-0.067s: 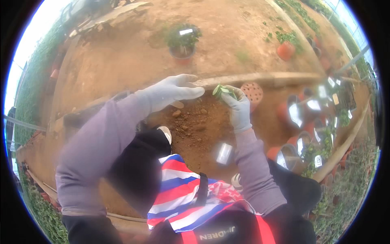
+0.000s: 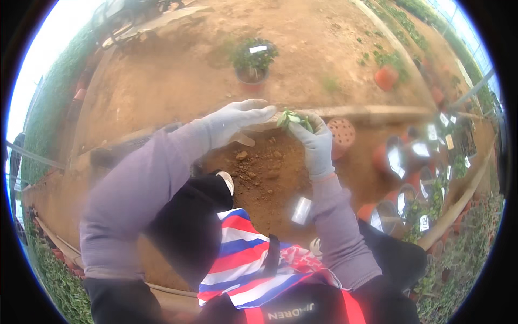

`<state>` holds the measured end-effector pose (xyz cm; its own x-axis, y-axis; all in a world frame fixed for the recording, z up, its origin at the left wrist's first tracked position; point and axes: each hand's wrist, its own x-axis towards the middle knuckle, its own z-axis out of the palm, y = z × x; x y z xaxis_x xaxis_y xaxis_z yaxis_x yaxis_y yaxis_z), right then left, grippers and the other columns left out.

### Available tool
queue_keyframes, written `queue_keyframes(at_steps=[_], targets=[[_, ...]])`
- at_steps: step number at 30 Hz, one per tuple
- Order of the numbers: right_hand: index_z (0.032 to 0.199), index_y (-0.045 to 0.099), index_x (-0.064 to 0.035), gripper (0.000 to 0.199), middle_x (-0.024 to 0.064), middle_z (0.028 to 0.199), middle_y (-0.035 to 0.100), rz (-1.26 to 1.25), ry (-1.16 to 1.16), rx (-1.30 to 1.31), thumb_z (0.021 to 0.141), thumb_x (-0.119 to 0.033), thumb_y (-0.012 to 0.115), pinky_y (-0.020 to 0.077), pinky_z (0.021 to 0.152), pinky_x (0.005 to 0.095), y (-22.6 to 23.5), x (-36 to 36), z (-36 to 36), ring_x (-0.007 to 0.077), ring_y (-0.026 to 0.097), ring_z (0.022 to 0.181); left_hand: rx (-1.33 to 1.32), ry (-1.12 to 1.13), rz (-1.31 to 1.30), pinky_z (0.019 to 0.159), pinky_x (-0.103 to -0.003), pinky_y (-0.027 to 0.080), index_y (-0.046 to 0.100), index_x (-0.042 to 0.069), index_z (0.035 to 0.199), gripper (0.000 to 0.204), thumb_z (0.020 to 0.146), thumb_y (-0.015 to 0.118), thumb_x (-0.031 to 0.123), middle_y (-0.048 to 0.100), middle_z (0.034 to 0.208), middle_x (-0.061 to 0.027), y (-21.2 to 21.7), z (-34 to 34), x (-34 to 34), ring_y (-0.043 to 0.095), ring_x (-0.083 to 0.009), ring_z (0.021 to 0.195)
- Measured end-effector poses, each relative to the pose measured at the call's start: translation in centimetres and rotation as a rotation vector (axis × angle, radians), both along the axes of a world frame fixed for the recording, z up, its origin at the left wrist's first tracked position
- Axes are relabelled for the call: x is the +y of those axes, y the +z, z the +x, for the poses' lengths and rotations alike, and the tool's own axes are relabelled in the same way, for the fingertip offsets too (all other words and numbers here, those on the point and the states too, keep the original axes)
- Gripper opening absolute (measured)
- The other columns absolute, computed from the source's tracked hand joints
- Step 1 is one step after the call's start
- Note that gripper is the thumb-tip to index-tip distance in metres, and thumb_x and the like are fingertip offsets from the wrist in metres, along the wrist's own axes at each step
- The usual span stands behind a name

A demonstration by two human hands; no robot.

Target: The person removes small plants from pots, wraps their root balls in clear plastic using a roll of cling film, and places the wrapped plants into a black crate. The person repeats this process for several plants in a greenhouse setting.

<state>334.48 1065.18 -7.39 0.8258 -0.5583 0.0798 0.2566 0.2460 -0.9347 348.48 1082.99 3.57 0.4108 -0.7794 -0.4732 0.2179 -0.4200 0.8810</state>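
Observation:
My right hand (image 2: 314,144), in a grey glove, is closed around a small green seedling (image 2: 294,119) held up over a patch of loose brown soil (image 2: 264,167). My left hand (image 2: 237,121), also gloved, reaches in from the left with fingers stretched flat, the fingertips just beside the seedling's leaves. Whether they touch the plant I cannot tell. An upturned orange pot (image 2: 342,134) with holes in its base lies right of my right hand.
A potted plant with a white tag (image 2: 252,58) stands on the bare earth ahead. Another orange pot (image 2: 385,77) sits farther right. Several pots with white labels (image 2: 415,183) crowd the right side. A white label (image 2: 301,210) lies near my knee.

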Motion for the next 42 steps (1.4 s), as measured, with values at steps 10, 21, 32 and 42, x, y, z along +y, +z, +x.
queue_keyframes(at_steps=[10, 21, 32, 42], targets=[[0.148, 0.046, -0.0035, 0.08, 0.0201, 0.154, 0.041, -1.421, -0.079, -0.063, 0.082, -0.037, 0.076, 0.0271, 0.117, 0.0531, 11.1, 12.7, 11.5, 0.0436, 0.035, 0.142, 0.326, 0.5, -0.668, 0.096, -0.044, 0.052, 0.056, 0.007, 0.132, 0.045, 0.105, 0.048, 0.042, 0.063, 0.123, -0.0102, -0.3, 5.5, 10.0, 0.061, -0.0227, 0.111], [0.126, 0.062, 0.0044, 0.043, 0.0219, 0.134, 0.059, -0.958, 0.486, 0.716, 0.088, -0.013, 0.07, 0.0442, 0.107, 0.0412, -6.5, 1.1, -1.0, 0.0347, 0.057, 0.125, 0.301, 0.941, -0.094, 0.099, -0.046, 0.053, 0.058, 0.003, 0.131, 0.043, 0.095, 0.068, 0.024, 0.065, 0.122, -0.01, -12.4, -1.7, 35.1, 0.064, -0.0213, 0.107], [0.123, 0.064, 0.0043, 0.041, 0.023, 0.132, 0.06, -1.083, 0.701, 0.896, 0.087, -0.016, 0.07, 0.0486, 0.102, 0.0402, -9.1, 2.6, -4.6, 0.0335, 0.059, 0.122, 0.284, 0.534, 0.34, 0.083, -0.034, 0.059, 0.067, 0.002, 0.121, 0.037, 0.087, 0.074, 0.014, 0.07, 0.108, -0.0097, -22.0, -3.8, 30.7, 0.069, -0.019, 0.096], [0.121, 0.062, 0.0047, 0.037, 0.0222, 0.128, 0.06, -0.995, 0.548, 0.684, 0.086, -0.005, 0.073, 0.0497, 0.1, 0.0407, -10.2, 4.0, -6.9, 0.0322, 0.059, 0.12, 0.247, 0.227, 0.393, 0.116, -0.037, 0.036, 0.037, -0.003, 0.151, 0.09, 0.074, 0.08, 0.015, 0.047, 0.148, -0.0241, -21.2, -4.9, 31.4, 0.046, -0.0315, 0.138]])
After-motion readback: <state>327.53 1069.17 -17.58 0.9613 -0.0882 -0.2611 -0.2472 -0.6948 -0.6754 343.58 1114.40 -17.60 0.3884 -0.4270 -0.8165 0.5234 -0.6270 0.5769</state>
